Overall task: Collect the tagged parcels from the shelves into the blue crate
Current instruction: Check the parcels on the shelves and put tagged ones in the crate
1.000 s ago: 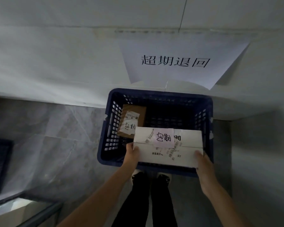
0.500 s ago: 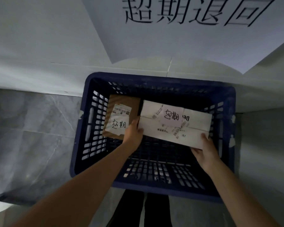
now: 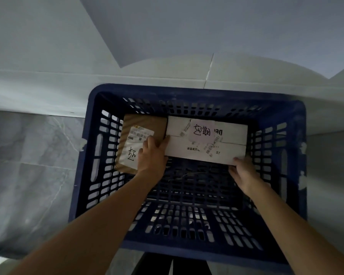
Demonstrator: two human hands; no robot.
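Setting down a tagged parcel — white box [image 3: 207, 139] held low inside the blue crate [image 3: 95, 155], at the far wall, just beside a brown parcel [image 3: 141, 143] already lying at the far left. Left hand [image 3: 152, 153] at the white box's near-left corner, fingers [image 3: 147, 141] curled against its edge and over the brown parcel's label. Right hand [image 3: 243, 169] pinching the near-right corner, thumb on top, the rest tucked beneath. Both forearms reaching down over the near rim. Pink handwritten tag [image 3: 202, 131] face up on the lid. Whether the box rests on the crate floor — cannot tell. Next, by the look of it: loosening both grips, drawing back clear without nudging the neighbour, then returning to the shelves.
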